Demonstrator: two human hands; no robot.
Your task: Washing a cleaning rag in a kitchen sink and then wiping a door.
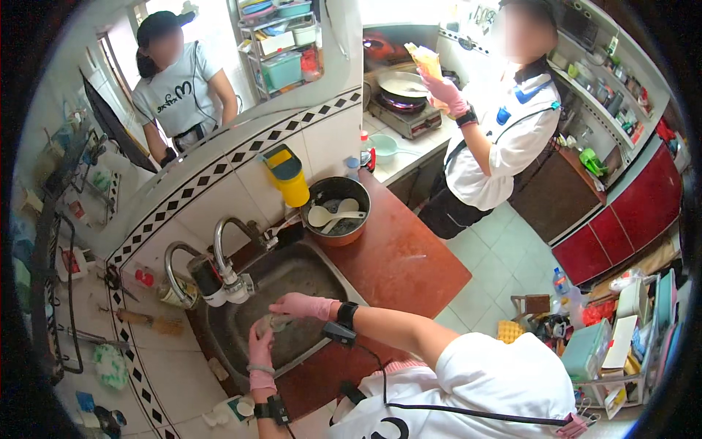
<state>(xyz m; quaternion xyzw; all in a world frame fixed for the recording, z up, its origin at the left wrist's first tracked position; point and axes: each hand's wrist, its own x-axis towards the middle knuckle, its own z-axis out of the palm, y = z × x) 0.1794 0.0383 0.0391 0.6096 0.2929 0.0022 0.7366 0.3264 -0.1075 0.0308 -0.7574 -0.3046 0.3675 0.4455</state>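
Note:
Pink gloves cover both hands over the metal sink [312,269]. My left hand [261,345] is at the sink's near left side, its fingers on a small pale, translucent thing [277,322], too blurred to name. From the right, my right hand [301,305] reaches over the basin and touches the same thing with its fingertips. Above and left of the hands stands the chrome faucet [236,274] with a filter attachment. A dark pot [335,211] with two light ladles [323,215] inside stands at the sink's far corner, beside a yellow holder [289,178] on the tiled wall.
A red-brown countertop [406,263] borders the sink on the right. Beyond it, a person in a white shirt [493,148] holds a package by a pan [403,84] on a lit gas stove [411,118]. A crowded shelf rack [620,378] stands at lower right. A mirror [219,55] hangs above the sink.

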